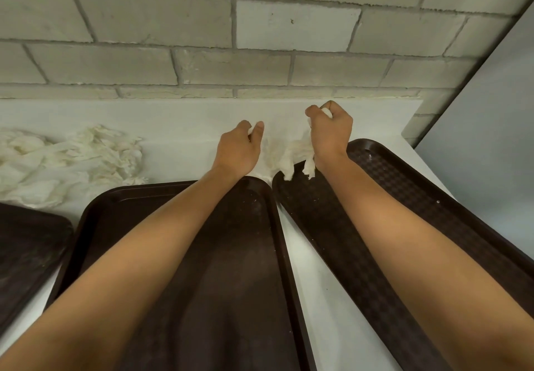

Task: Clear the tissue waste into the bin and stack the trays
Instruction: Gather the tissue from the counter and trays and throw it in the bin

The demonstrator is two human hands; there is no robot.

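Note:
Three dark brown trays lie on a white counter: a middle tray [231, 255], a right tray [419, 197] and a left tray [26, 243] cut off by the frame edge. My right hand [331, 133] is shut on a crumpled white tissue [289, 154], which hangs down onto the far corner of the right tray. My left hand [241, 148] hovers just left of that tissue beyond the middle tray, fingers curled and slightly apart; whether it touches the tissue is unclear. A pile of crumpled tissues [72, 156] lies on the counter at the far left. No bin is visible.
A grey brick wall [260, 38] runs along the back of the counter [326, 298]. A pale flat panel [491, 139] stands at the right, close to the right tray's edge. A narrow strip of counter separates the middle and right trays.

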